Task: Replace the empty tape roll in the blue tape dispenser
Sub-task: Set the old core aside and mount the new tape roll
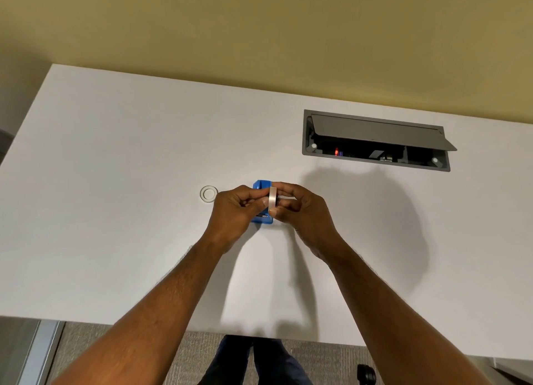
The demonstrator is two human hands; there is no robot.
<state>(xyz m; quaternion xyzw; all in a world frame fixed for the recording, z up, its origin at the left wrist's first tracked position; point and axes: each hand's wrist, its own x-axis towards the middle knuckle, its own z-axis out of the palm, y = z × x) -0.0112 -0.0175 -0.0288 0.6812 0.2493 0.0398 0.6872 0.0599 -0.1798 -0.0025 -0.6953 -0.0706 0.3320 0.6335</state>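
Note:
A blue tape dispenser (262, 186) lies on the white table (115, 211), mostly hidden under my hands. Above it I hold a pale new tape roll (272, 199) edge-on. My right hand (302, 211) pinches the roll from the right. My left hand (235, 210) meets it from the left, fingertips on the roll's side. An empty clear tape core (208, 194) lies flat on the table to the left of my left hand, apart from it.
A grey cable box (375, 141) with its lid raised is set into the table at the back right. A yellow wall runs behind the table. Below the near edge are carpet, my legs and a black chair caster (366, 374).

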